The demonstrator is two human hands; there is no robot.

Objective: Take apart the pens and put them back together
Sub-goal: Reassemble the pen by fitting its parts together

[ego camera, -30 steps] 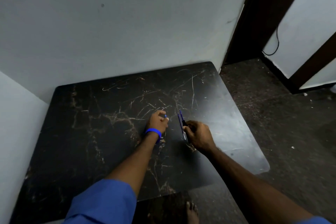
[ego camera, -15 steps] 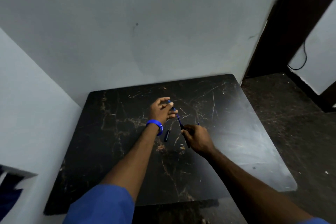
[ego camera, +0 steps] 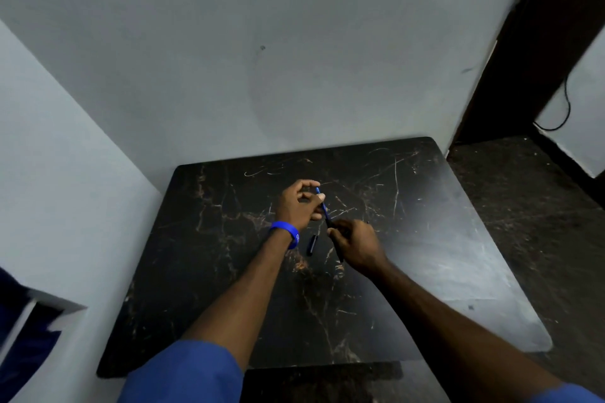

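Observation:
A thin blue pen [ego camera: 324,209] is held just above the black marble-patterned table [ego camera: 425,239], slanting from upper left to lower right. My left hand [ego camera: 299,204], with a blue wristband, pinches the pen's upper end between thumb and fingers. My right hand [ego camera: 355,244] grips the lower end, and part of the pen is hidden inside it. A small dark pen cap [ego camera: 311,244] lies on the table between my two wrists, touching neither hand.
The table stands in a corner, with pale walls [ego camera: 229,59] behind it and to the left. A dark floor [ego camera: 530,199] and a dark door frame [ego camera: 523,42] are on the right. The table's near edge is close to my body.
Both hands have lifted the pen off the table and now hold it between them. The dark cap has come into sight on the table. The camera has tilted up and shifted.

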